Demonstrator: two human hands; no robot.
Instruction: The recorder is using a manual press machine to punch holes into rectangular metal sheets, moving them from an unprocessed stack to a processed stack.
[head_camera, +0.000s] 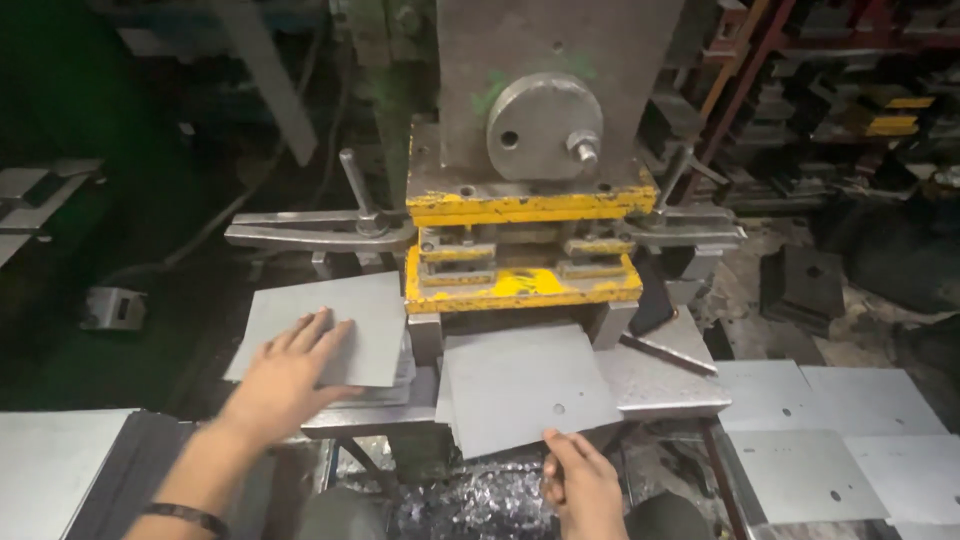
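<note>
My left hand (285, 375) lies flat, fingers spread, on the top grey metal sheet (340, 320) of a small stack left of the press. My right hand (580, 480) pinches the near edge of another grey sheet (525, 385), which has a small punched hole and lies tilted on the press bed, its far edge under the yellow die block (520, 285). The grey press head (545, 110) with a round disc and bolt stands above the die.
Several punched grey sheets (820, 440) lie spread at the right. A grey slab (50, 470) sits at the lower left. Metal scrap (470, 505) glitters below the bed. Clamp bars (300, 228) reach out left and right; racks of dark tooling (860, 100) stand behind at right.
</note>
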